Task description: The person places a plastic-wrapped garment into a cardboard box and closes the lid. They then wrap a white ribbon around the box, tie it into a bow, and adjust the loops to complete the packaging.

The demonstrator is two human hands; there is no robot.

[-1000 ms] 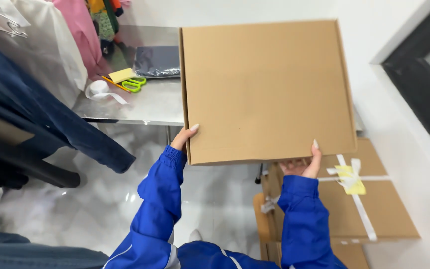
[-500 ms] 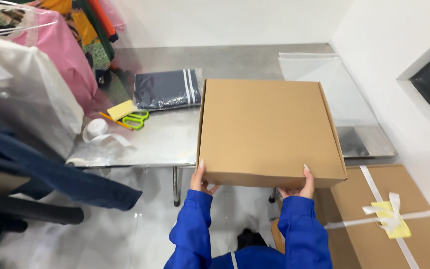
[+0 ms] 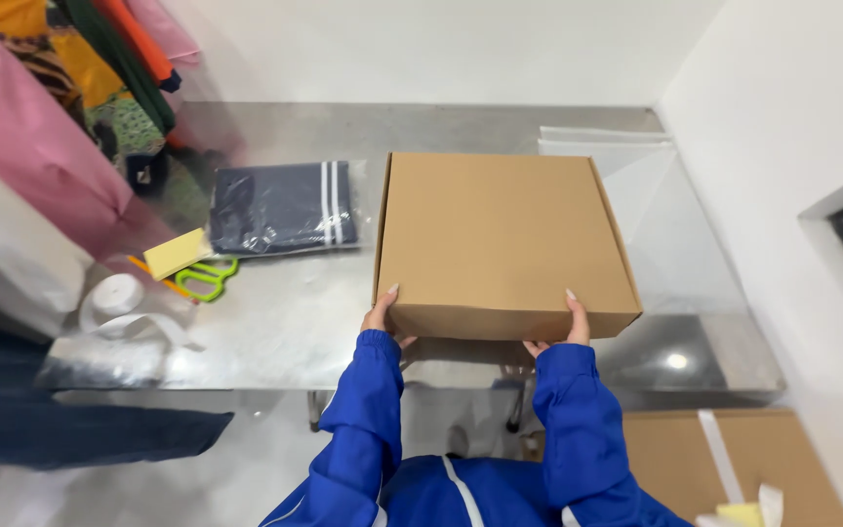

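Over steel table [image 3: 343, 322]: plain brown closed cardboard box [image 3: 500, 239], left hand [image 3: 382, 314], right hand [image 3: 563, 327] clamped on near corners.

this looks like a small packing room for a clothing seller. a bare steel surface [image 3: 275, 322] stands in a white-walled corner, and a plain brown cardboard box [image 3: 501, 239] sits at its front edge. toward the left edge lie a folded dark garment sealed in a clear bag [image 3: 283, 207], green-handled scissors [image 3: 205, 278], a yellow pad [image 3: 176, 254] and a roll of white tape [image 3: 117, 296]. empty clear bags [image 3: 636, 185] lie near the far right corner. bright clothes on a rack [image 3: 60, 88] hang at the left, and another taped carton [image 3: 724, 468] sits on the floor.
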